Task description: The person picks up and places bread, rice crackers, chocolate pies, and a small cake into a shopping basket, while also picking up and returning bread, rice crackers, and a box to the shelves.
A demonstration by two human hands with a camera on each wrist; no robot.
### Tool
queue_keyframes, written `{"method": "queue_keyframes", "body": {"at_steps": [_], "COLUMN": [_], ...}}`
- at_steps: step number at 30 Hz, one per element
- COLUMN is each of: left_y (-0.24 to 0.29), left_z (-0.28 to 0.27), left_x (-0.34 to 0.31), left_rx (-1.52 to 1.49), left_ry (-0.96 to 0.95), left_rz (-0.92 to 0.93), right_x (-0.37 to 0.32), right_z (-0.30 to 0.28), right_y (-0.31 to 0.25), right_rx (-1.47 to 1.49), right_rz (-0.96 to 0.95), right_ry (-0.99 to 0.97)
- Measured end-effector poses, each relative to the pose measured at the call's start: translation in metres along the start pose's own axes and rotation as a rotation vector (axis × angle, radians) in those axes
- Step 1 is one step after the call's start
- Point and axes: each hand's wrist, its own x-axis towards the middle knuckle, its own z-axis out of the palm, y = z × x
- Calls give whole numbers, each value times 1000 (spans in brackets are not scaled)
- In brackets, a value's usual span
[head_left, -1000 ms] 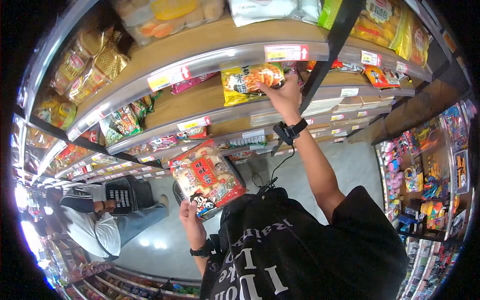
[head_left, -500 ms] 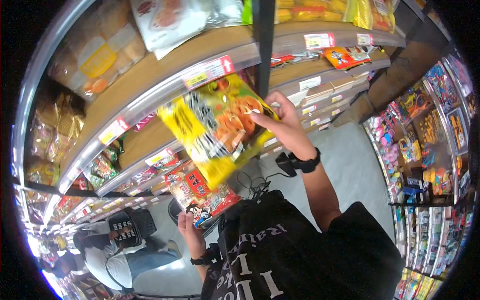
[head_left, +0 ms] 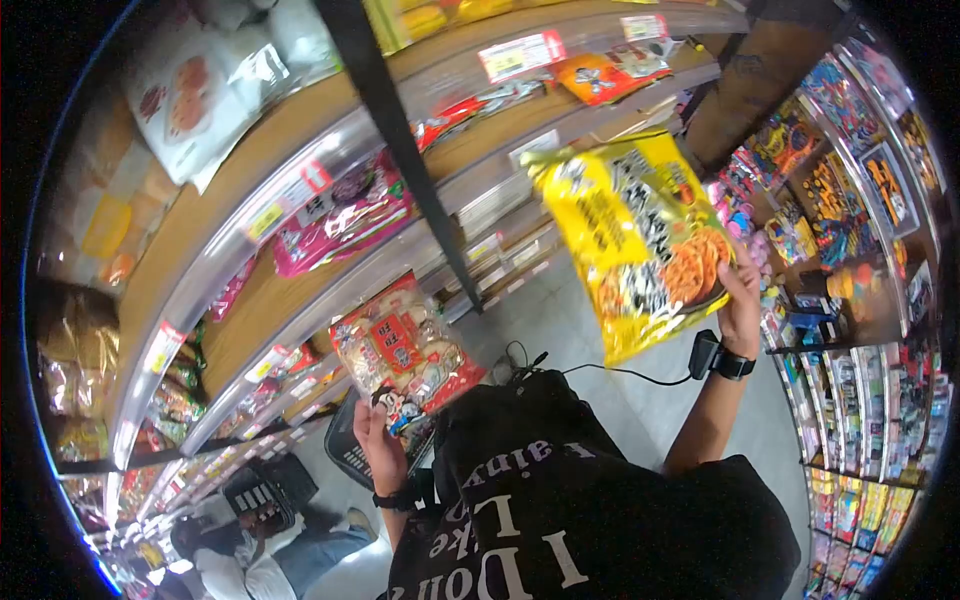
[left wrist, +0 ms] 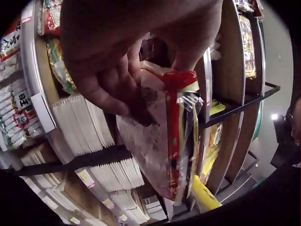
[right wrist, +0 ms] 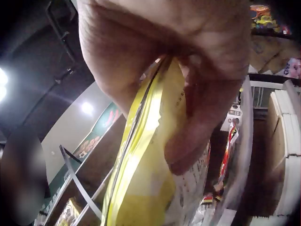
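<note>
Space lay between two snack bags held up on either side of the black T-shirt (head_left: 640,500), with grey floor (head_left: 560,335) showing in the gap. The yellow cracker bag (head_left: 630,235) was out on the right, pinched at its lower right edge by the right hand (head_left: 740,305). Most of it reached up and leftward from that grip, and its long axis sloped from upper left to lower right; the right-wrist view showed it edge-on below the thumb and fingers.

The left hand (head_left: 378,448) gripped the red-and-clear Want Want bag (head_left: 400,340) at its near corner, and the bag stretched from there toward the shelf (head_left: 265,315). Its long axis sloped much the same way, and the two bags were well apart. A pink bag (head_left: 345,215) lay on the shelf beyond it.

A black basket (head_left: 345,445) sat low behind the Want Want bag, partly hidden. The left hand was clearly nearer to it; the yellow cracker bag was farther off, across the T-shirt's front. Its contents could not be told.
</note>
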Motion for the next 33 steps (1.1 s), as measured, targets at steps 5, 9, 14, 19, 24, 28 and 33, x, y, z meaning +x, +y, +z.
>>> {"method": "queue_keyframes", "body": {"at_steps": [5, 9, 14, 19, 24, 28, 33], "left_y": [-10, -9, -14, -4, -6, -5, 2], "left_z": [5, 13, 0, 6, 2, 1, -1], "left_x": [6, 6, 0, -8, -5, -5, 0], "left_rx": [-92, -2, 6, -7, -26, -14, 136], "left_ry": [-31, 43, 104, 102, 100, 99, 123], "left_rz": [-42, 37, 32, 66, 67, 75, 13], "right_x": [52, 110, 179, 275, 345, 362, 322], "right_z": [-10, -8, 3, -4, -12, 3, 62], "right_y": [-2, -5, -10, 5, 24, 56, 51], "right_rx": [141, 175, 69, 244, 455, 163, -382], "right_rz": [-125, -112, -65, 126, 219, 67, -239], "right_ry": [142, 71, -49, -141, 46, 166, 114]}}
